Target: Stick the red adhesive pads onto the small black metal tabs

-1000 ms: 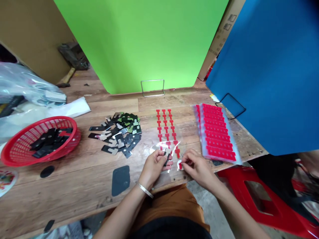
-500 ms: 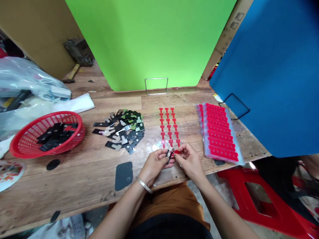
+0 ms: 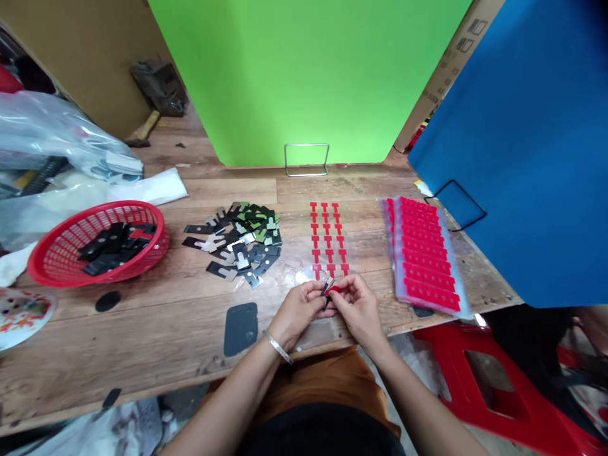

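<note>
My left hand (image 3: pixel 300 310) is closed on a small black metal plate (image 3: pixel 327 289) with a notched silver end. A red T-shaped sticker (image 3: pixel 334 289) is pinched in my right hand (image 3: pixel 360 308) and lies against that plate; how far it is stuck on is hidden by the fingers. Just beyond my hands, a clear sheet (image 3: pixel 304 277) carries rows of red T-shaped stickers (image 3: pixel 328 240). To the left of it lies a loose pile of black metal plates (image 3: pixel 242 244) with silver forked ends, some reflecting green.
A red plastic basket (image 3: pixel 47 266) at the left holds more black plates, one with red on it. Stacked sticker sheets (image 3: pixel 427 256) lie at the right. Green board (image 3: pixel 308 82) and blue board (image 3: pixel 522 158) stand behind. A red stool (image 3: pixel 456 361) is below the table's right edge.
My hands have brought the red sticker closer over the black plate, and the plate has turned a little. The whole view has shifted slightly as the head moved.
</note>
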Motion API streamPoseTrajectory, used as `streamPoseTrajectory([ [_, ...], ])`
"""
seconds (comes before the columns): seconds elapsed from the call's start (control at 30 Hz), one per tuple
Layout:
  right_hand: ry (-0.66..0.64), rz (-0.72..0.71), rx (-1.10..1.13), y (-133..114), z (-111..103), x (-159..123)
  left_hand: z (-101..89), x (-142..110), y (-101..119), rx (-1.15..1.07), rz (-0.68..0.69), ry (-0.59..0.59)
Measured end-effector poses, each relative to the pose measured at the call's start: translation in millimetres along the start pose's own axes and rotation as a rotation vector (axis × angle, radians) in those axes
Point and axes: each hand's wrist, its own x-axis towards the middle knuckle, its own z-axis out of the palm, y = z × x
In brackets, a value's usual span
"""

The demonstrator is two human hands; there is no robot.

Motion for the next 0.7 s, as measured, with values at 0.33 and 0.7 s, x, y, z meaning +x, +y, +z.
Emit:
streamPoseTrajectory([
  [0.33,0.003,-0.003,-0.015,-3.2,-0.1,0.8,1.1,-0.7,1.6,0.022,0.000,-0.001],
  [0.7,-0.002,-0.004,-0.056,-3.5,-1.0,1.5,0.1,0.5,0.3,0.007,0.002,-0.003],
])
